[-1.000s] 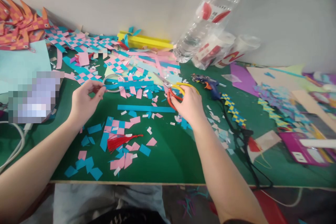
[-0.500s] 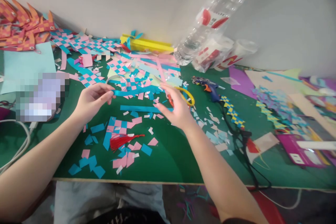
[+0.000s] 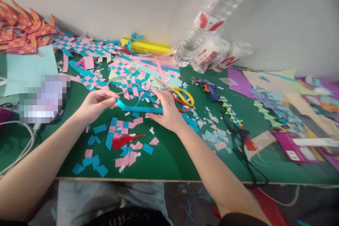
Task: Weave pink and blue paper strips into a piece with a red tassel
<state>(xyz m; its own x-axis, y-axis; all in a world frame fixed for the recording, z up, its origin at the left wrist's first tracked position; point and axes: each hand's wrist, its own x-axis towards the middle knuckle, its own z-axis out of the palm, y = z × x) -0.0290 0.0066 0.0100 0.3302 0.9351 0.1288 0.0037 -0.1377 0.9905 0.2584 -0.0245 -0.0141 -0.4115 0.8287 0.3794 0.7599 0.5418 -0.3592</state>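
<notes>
My left hand (image 3: 99, 105) pinches the end of a blue paper strip (image 3: 120, 103) above the green table. My right hand (image 3: 166, 111) has its thumb and fingers spread over another blue strip (image 3: 143, 109) lying flat. Beside its fingertips are scissors with yellow and red handles (image 3: 185, 97). A clear round tape roll (image 3: 118, 85) lies just beyond my left hand. Nearer me, a pink and blue woven paper piece (image 3: 118, 129) has a red tassel (image 3: 124, 142) beside it, among loose pink and blue scraps (image 3: 95, 162).
Orange woven fish (image 3: 26, 31), a phone (image 3: 45, 99) and its cable are on the left. A large bottle (image 3: 209, 24) and cups (image 3: 233, 54) stand by the wall. A glue gun (image 3: 209, 90), its black cord and a purple box (image 3: 296, 148) lie right.
My left hand has moved slightly toward me with the strip's end. My right hand has moved left and nearer, over the flat strip, and the scissors are more exposed.
</notes>
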